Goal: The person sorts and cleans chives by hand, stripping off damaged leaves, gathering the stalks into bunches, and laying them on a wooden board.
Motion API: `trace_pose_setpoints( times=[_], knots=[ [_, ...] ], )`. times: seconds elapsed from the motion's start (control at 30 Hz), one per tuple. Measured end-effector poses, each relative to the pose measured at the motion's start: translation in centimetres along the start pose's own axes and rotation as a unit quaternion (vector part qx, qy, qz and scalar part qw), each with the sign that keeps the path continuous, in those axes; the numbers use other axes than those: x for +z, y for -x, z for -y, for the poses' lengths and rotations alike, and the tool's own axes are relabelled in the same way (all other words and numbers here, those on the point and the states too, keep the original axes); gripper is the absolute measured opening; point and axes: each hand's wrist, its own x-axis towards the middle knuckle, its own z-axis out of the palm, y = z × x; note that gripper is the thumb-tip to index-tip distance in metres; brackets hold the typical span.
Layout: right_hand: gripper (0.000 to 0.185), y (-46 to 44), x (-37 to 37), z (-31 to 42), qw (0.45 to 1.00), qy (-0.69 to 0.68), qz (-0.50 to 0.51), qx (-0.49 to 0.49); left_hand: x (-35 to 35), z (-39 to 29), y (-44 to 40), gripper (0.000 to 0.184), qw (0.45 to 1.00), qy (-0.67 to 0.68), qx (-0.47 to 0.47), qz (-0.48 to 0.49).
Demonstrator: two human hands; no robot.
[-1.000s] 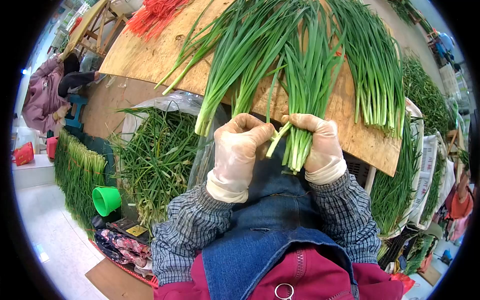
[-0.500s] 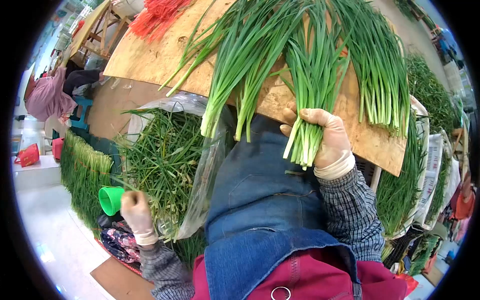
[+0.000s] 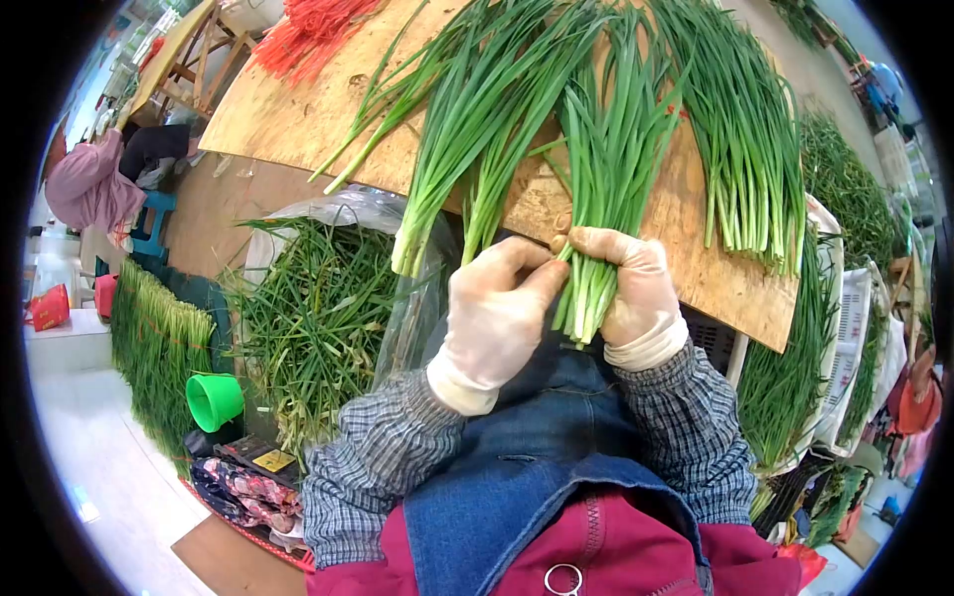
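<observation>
My right hand (image 3: 636, 293), in a pale thin glove, is wrapped round the stalk ends of a bunch of long green leaves (image 3: 611, 169). The stalk tips poke out below my fingers, over the board's front edge. My left hand (image 3: 502, 318), gloved too, pinches at the left side of the same stalks, its fingertips close to my right thumb. On the wooden board (image 3: 268, 119), another bunch (image 3: 427, 199) lies just left of the held one, and a larger bunch (image 3: 750, 169) lies to the right.
Red strips (image 3: 308, 35) lie at the board's far left. A lined container of loose leaves (image 3: 318, 308) stands left of my lap, near a green bucket (image 3: 214, 400) and upright bundles (image 3: 164, 348). A person (image 3: 94, 189) sits at far left. Crates of greens (image 3: 795, 368) stand right.
My left hand swung out over the loose leaves at lower left, near the green bucket, then came back to the stalks. My right hand kept its hold on the bunch.
</observation>
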Motion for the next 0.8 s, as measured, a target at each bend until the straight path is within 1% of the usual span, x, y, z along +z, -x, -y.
trace_pose_setpoints(
  times=[0.03, 0.07, 0.1, 0.13, 0.17, 0.2, 0.23, 0.27, 0.3, 0.33, 0.37, 0.4, 0.43, 0.47, 0.5, 0.57, 0.6, 0.63, 0.67, 0.7, 0.77, 0.8],
  knots=[
    [0.015, 0.1, 0.0, 0.0, 1.000, 0.020, 0.008, 0.001, 0.0, -0.1, 0.5, 0.010, 0.999, 0.042, 0.000, -0.020],
    [0.013, 0.5, 0.4, -0.1, 0.999, 0.025, 0.004, 0.024, -0.2, -0.3, 1.0, 0.008, 0.996, 0.077, -0.027, -0.034],
    [0.015, 0.7, 0.8, -0.3, 0.999, 0.023, 0.013, 0.020, -0.4, -0.5, 1.4, 0.006, 0.991, 0.111, -0.053, -0.049],
    [0.017, 0.7, 1.1, -0.8, 1.000, 0.026, 0.010, 0.006, -0.8, -0.1, 1.9, 0.004, 0.988, 0.131, -0.054, -0.063],
    [0.018, 0.6, 1.4, -1.3, 1.000, 0.030, 0.008, -0.008, -1.5, -0.2, 2.4, 0.004, 0.991, 0.106, -0.050, -0.065],
    [0.021, 1.0, 1.9, -1.5, 0.998, 0.051, 0.006, -0.029, -2.2, 0.1, 2.8, 0.003, 0.995, 0.071, -0.007, -0.073],
    [0.018, 1.0, 2.0, -1.7, 0.998, 0.059, -0.009, -0.024, -3.0, 0.5, 3.3, 0.004, 0.996, 0.035, 0.036, -0.078],
    [0.017, 0.7, 1.5, -1.4, 0.998, 0.058, -0.004, -0.036, -3.8, -0.3, 4.2, 0.004, 0.994, 0.036, 0.003, -0.100],
    [0.016, 0.3, 0.9, -0.7, 0.997, 0.057, 0.000, -0.047, -4.5, -0.4, 4.9, 0.006, 0.988, 0.079, -0.016, -0.133],
    [0.015, 0.1, 0.6, 0.2, 0.996, 0.047, -0.002, -0.080, -5.9, -0.8, 5.7, 0.007, 0.985, 0.078, -0.024, -0.155],
    [0.010, -0.2, -0.3, 1.0, 1.000, -0.004, -0.003, -0.023, -7.6, -0.4, 6.6, 0.011, 0.978, 0.091, -0.054, -0.179],
    [0.010, -0.2, -0.4, 1.3, 0.999, -0.039, 0.007, -0.014, -10.3, 1.4, 7.3, 0.013, 0.978, -0.033, -0.025, -0.206],
    [0.011, 0.0, -0.3, 1.6, 0.997, -0.075, 0.016, -0.005, -12.7, 3.0, 7.7, 0.021, 0.950, -0.199, -0.008, -0.240],
    [0.012, 0.0, -0.1, 1.7, 0.998, -0.056, 0.005, -0.012, -14.6, 3.6, 8.1, 0.029, 0.904, -0.361, -0.024, -0.230],
    [0.012, -0.3, -0.4, 1.5, 0.998, -0.062, 0.020, -0.002, -15.8, 4.2, 8.7, 0.032, 0.825, -0.525, -0.025, -0.206],
    [0.012, -0.9, -1.0, 1.0, 0.996, -0.070, 0.050, 0.018, -14.7, 4.1, 9.0, 0.027, 0.828, -0.513, 0.050, -0.220],
    [0.013, -0.8, -0.9, 1.0, 0.996, -0.070, 0.045, 0.029, -12.8, 3.7, 8.2, 0.016, 0.849, -0.454, 0.159, -0.218],
    [0.013, -0.9, -1.0, 1.0, 0.997, -0.058, 0.045, 0.028, -11.4, 3.3, 7.3, 0.010, 0.877, -0.396, 0.219, -0.162],
    [0.013, -1.0, -1.2, 1.0, 0.998, -0.046, 0.046, 0.025, -9.5, 2.1, 6.4, 0.017, 0.898, -0.356, 0.231, -0.117],
    [0.013, -1.1, -1.3, 1.0, 0.998, -0.036, 0.046, 0.021, -8.1, 2.0, 5.7, 0.024, 0.922, -0.312, 0.209, -0.096],
    [0.013, -0.8, -0.4, 1.1, 0.999, -0.040, 0.025, 0.001, -5.3, 1.0, 3.7, 0.039, 0.970, -0.232, 0.020, -0.075],
    [0.013, -0.8, -0.5, 1.2, 0.999, -0.029, 0.022, -0.001, -4.6, 1.4, 2.2, 0.042, 0.989, -0.140, -0.021, -0.049]
  ],
)
